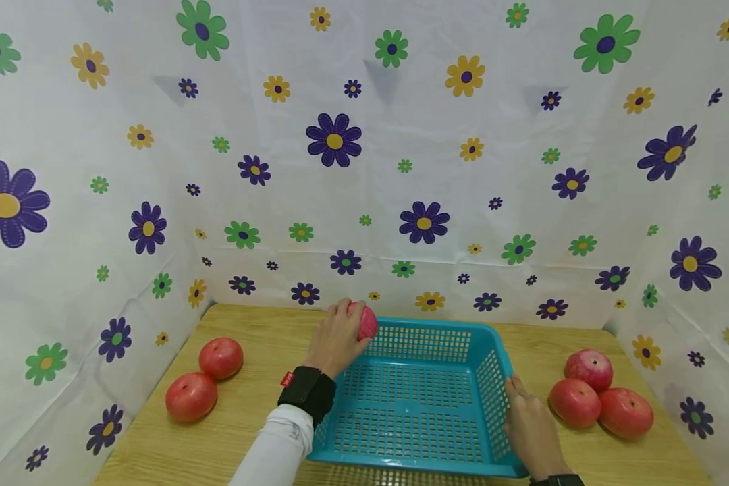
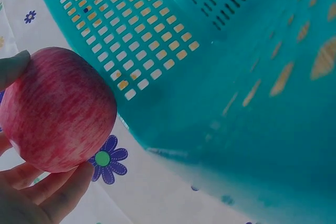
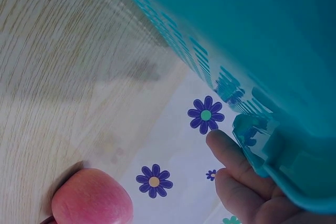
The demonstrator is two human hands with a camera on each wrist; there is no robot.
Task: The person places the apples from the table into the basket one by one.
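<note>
Apple (image 1: 367,322) pinched in my left hand (image 1: 335,341), at the 11 o'clock corner of the basket (image 1: 413,464); clipping the rim (image 1: 437,322) could pop it loose. Right hand (image 1: 531,428) at 4 o'clock, can't tell if gripping; if slack, basket may skid.

On the wooden desk (image 1: 267,337), a blue rectangular plastic basket (image 1: 407,405) stood between two round red apples (image 1: 191,397) leftward and three more (image 1: 575,403) rightward.

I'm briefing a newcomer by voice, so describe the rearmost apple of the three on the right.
Start at the turquoise plastic basket on the wood-grain table. Look right, past the right hand, to a trio of fruit. Yours is the rear apple, its pale, mottled skin unlike the plainer red of the two front apples.
</note>
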